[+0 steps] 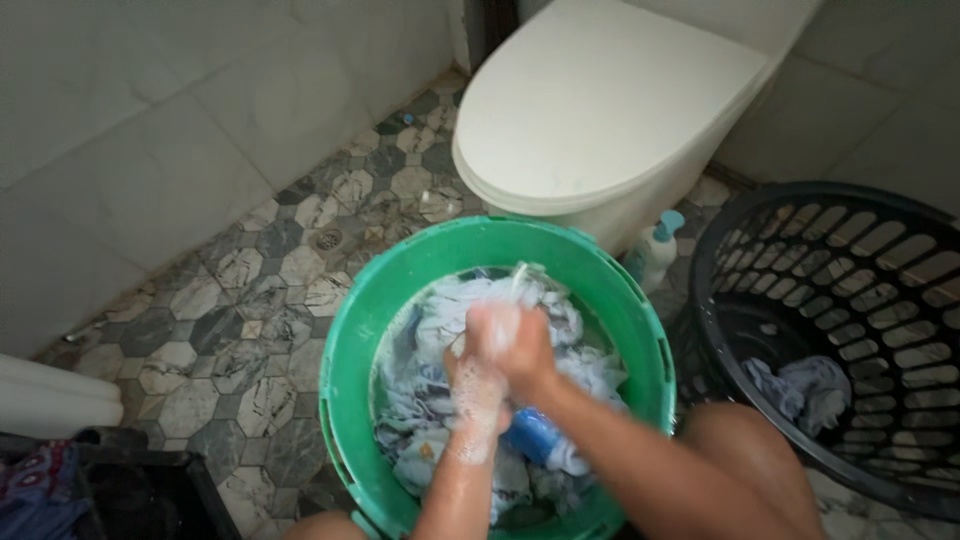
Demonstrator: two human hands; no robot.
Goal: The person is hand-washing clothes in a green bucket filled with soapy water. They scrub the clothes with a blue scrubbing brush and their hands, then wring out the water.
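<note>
A green plastic bucket stands on the tiled floor, filled with soapy water and pale blue-and-white clothes. Both my hands are over its middle, pressed together and covered in suds. My left hand and my right hand grip a bunched white cloth that sticks up between them. A blue piece of fabric lies just under my right forearm. My bare knees show at the bottom edge.
A white toilet with its lid shut stands right behind the bucket. A black laundry basket with a few garments sits at the right. A small bottle stands between them. A floor drain lies to the left.
</note>
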